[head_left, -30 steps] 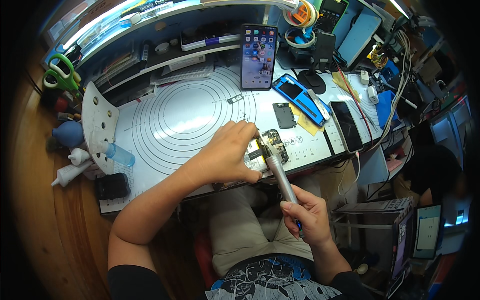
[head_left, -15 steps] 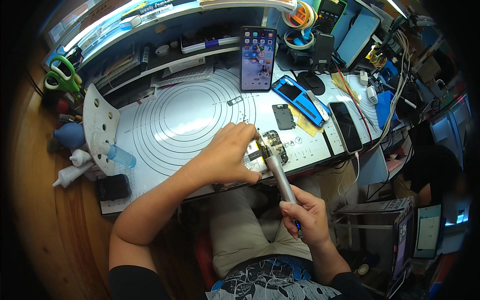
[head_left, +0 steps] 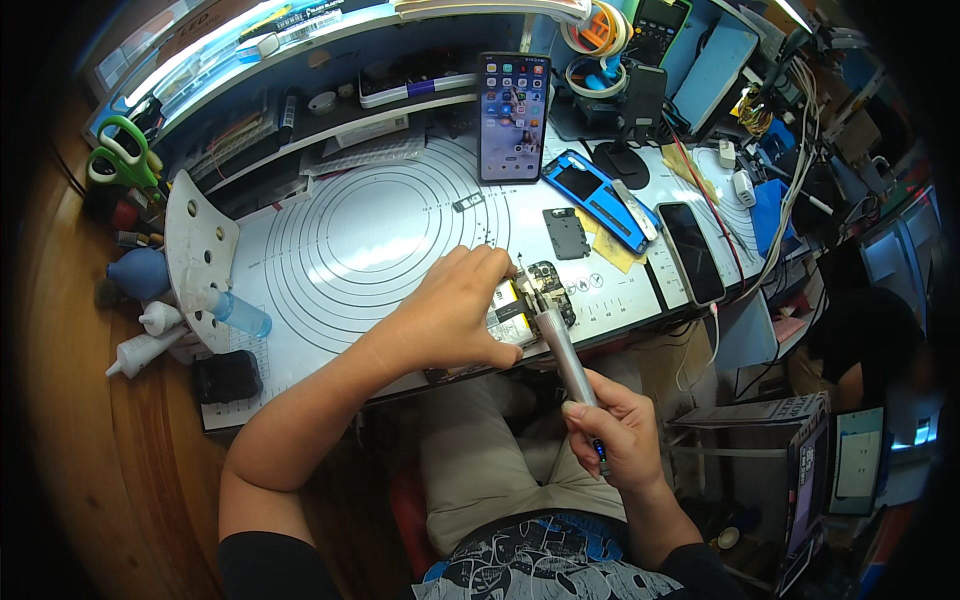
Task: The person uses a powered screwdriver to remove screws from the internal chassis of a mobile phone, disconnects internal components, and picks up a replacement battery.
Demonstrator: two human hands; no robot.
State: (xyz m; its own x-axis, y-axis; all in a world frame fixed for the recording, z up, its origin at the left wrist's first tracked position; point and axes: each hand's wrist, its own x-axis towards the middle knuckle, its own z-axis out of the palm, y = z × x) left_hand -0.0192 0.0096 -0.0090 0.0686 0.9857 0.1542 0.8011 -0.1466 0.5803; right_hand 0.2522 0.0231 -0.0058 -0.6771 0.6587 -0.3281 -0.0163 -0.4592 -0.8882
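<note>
An opened phone (head_left: pixel 555 284) lies at the near edge of the white work mat, its circuit board and battery bare. My left hand (head_left: pixel 450 308) grips it across the battery part, thumb on the near edge and fingers on the far one. In my right hand (head_left: pixel 620 428) is a silver pen-shaped electric screwdriver (head_left: pixel 568 362), held by its lower end, where a small blue light glows. Its narrow end points away from me, over the circuit board; whether the bit touches a screw cannot be made out.
Beyond the opened phone lie a dark cover plate (head_left: pixel 567 234), a blue phone back (head_left: pixel 598 200) and a cabled black phone (head_left: pixel 690 254). A lit phone (head_left: pixel 513 118) stands upright at the back. Tiny dark screws (head_left: pixel 487 236) dot the mat. Bottles (head_left: pixel 240 312) stand left.
The screwdriver's narrow end has shifted slightly left and away from me over the board, and its handle tilts a little more. My left hand and the opened phone stay in place.
</note>
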